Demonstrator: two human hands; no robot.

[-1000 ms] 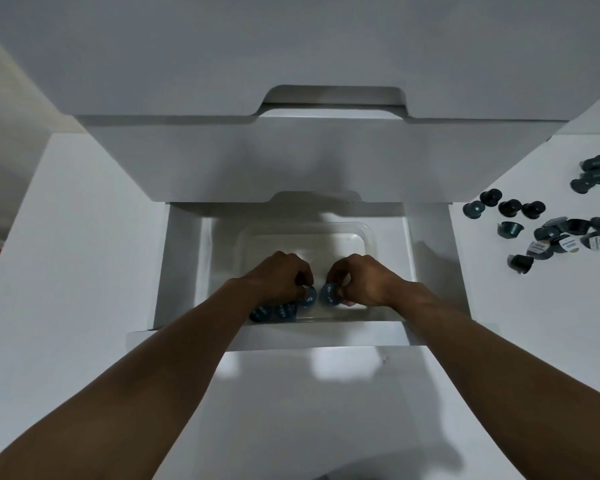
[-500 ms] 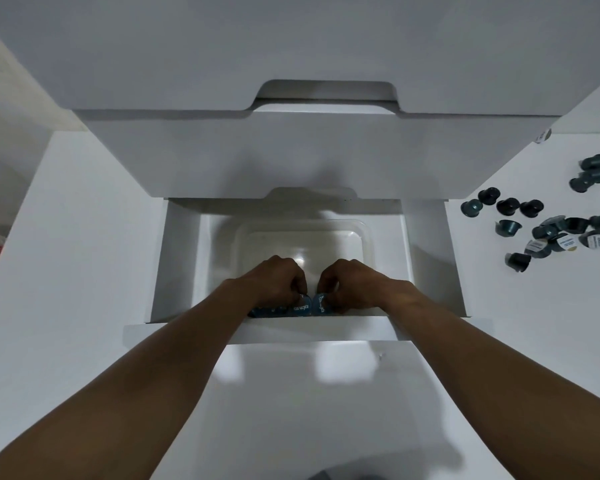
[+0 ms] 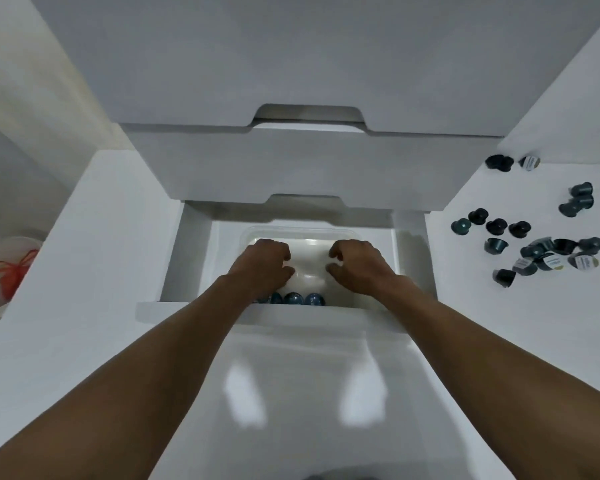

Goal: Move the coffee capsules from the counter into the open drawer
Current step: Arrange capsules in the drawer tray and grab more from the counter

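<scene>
Far left of the drawer (image 3: 194, 251), a white tub (image 3: 0, 271) with something red on it stands low beside the desk (image 3: 84, 258). The drawer itself is pulled open below two shut drawer fronts, and a clear tray (image 3: 309, 237) sits inside it. The left hand (image 3: 265, 263) hovers over the left part of that tray, its fingers (image 3: 281, 251) curled loosely and grasping nothing. Just nearer than that hand, against the drawer's front wall, a few blue capsules (image 3: 293, 298) lie in a row; part of the row is hidden under the left wrist. The right hand (image 3: 357, 263) hangs over the right part of the tray, apart from the left one, fingers likewise half curled and empty. Right of the drawer, on the desk, the loose capsules (image 3: 534, 252) lie scattered: a cluster near the drawer's side, some on their sides with pale lids showing, a pair further back, and two more at the far edge.
</scene>
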